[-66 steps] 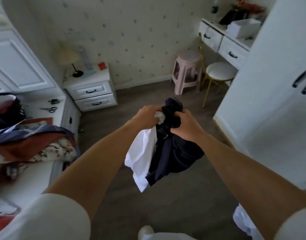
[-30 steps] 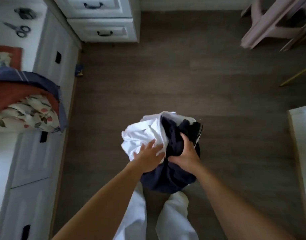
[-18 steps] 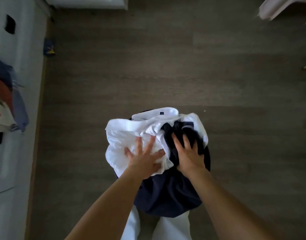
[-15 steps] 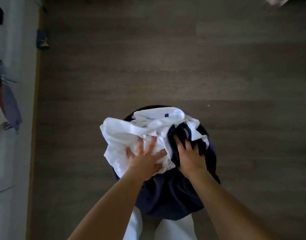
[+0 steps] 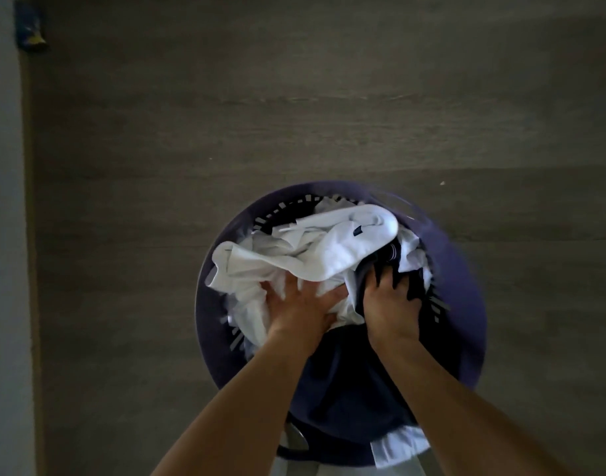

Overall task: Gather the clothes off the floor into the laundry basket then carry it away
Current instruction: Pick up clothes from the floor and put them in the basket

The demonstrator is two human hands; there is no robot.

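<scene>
A round dark purple laundry basket [image 5: 461,297] with a slotted wall stands on the wood floor right below me. A white garment [image 5: 315,255] is bunched in its top, and a dark navy garment [image 5: 349,383] lies under my arms, draped over the near rim. My left hand [image 5: 303,305] presses flat on the white cloth with fingers spread. My right hand [image 5: 389,302] pushes down on the navy cloth, fingers spread and dug into it. The bottom of the basket is hidden by the clothes.
Grey-brown wood floor [image 5: 294,97] surrounds the basket. A white cabinet side [image 5: 2,235] runs along the left edge, with a small blue object [image 5: 30,27] at its foot. White cloth [image 5: 397,444] shows at the basket's near rim.
The bundle has gone down into the basket. The basket rim and slotted wall now show around the clothes, and both hands press lower with fingers spread. My view has tilted further down.
</scene>
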